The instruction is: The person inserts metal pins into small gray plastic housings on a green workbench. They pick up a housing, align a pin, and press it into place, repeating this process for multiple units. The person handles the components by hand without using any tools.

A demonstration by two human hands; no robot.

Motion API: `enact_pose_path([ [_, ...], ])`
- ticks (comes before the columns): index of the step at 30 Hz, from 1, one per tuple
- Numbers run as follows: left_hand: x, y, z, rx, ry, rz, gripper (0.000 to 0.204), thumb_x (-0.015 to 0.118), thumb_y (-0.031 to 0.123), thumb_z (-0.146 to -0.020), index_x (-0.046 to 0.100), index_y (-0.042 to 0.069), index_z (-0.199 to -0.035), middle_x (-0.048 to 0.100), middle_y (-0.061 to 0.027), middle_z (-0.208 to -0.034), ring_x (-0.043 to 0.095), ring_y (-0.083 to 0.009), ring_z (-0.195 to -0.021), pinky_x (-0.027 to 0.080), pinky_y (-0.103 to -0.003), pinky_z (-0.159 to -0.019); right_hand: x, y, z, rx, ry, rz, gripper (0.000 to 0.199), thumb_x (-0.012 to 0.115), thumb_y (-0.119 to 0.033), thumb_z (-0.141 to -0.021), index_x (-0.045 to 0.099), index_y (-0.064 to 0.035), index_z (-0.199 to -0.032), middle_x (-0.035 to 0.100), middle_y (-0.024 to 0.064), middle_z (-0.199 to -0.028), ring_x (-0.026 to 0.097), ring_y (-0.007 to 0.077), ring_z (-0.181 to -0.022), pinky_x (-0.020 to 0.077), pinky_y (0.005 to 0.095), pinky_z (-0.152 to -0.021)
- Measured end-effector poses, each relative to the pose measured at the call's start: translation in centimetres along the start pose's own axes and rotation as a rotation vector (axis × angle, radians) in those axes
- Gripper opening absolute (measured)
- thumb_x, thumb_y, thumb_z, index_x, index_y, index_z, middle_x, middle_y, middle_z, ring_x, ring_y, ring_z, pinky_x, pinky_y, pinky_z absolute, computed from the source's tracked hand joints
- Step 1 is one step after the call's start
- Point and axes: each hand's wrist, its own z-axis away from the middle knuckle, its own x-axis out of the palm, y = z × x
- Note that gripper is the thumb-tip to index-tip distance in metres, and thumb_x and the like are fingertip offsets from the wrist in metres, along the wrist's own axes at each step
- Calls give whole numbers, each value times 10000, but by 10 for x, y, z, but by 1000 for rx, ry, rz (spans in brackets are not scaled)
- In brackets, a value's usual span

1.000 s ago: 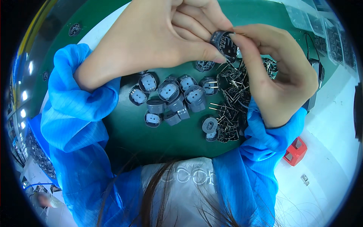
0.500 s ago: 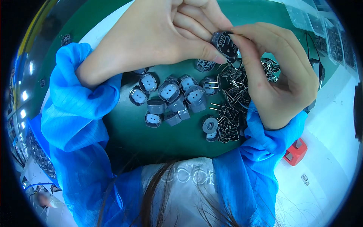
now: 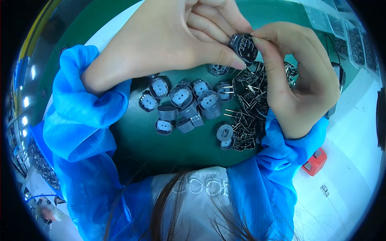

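One small dark round part (image 3: 243, 46) sits pinched between both hands, held up above the green mat (image 3: 161, 148) near the top of the view. Left hand (image 3: 173, 40) closed round it, thumb and curled fingers gripping its left edge; right hand (image 3: 299, 76) also closed on it, thumb and forefinger tips nipped at its right rim, perhaps working something thin there, too small to tell. Below, on the mat: about a dozen grey round caps (image 3: 181, 100) in a loose cluster, some face up showing pale centres, some on their sides. Just right of them, a tangled heap of thin metal pins (image 3: 249, 108), partly under the right wrist. Judgement: work looks early to midway, with one piece in hand and the caps and many pins lying loose. Red small object (image 3: 315, 161) on the white bench, well apart.
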Motion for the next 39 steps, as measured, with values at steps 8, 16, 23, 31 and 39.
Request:
enact_pose_path([
  [8, 15, 11, 2, 54, 107, -222, 293, 838, -90, -797, 697, -99, -1054, 762, -173, -974, 753, -144, -917, 620, -228, -806, 21, 12, 8, -252, 239, 135, 202, 717, 175, -798, 713, 50, -956, 722, 106, -950, 660, 161, -813, 513, 276, -742],
  [16, -4, -2, -5, 44, -40, -26, 288, 843, -75, -804, 698, -94, -1052, 760, -148, -949, 736, -108, -876, 615, -215, -774, -9, -13, -6, 96, -47, 66, 182, 698, 147, -855, 687, 42, -1004, 704, 87, -984, 618, 126, -797, 486, 248, -735],
  [23, 0, -3, -4, 31, 2, -103, 274, 841, -71, -806, 707, -86, -1045, 761, -150, -957, 741, -120, -895, 619, -229, -799, 10, -7, -7, -242, 94, 56, 169, 757, 122, -804, 715, 7, -920, 699, 72, -896, 623, 134, -733, 496, 253, -662],
  [31, 5, 6, -1, -30, 39, -84, 246, 798, -87, -818, 717, -85, -1050, 764, -147, -974, 735, -108, -884, 611, -231, -793, 10, -2, -1, -137, 64, 224, 187, 780, 109, -786, 735, 0, -931, 699, 83, -914, 660, 159, -784, 534, 267, -701],
  [39, -5, 14, -6, -140, 175, 4, 258, 748, -76, -797, 715, -87, -1053, 694, -20, -839, 565, 13, -690, 446, -133, -628, 30, 9, 5, 104, -25, -317, 433, 674, 22, -947, 566, 38, -1366, 665, 193, -1216, 668, 214, -1109, 545, 279, -906],
])
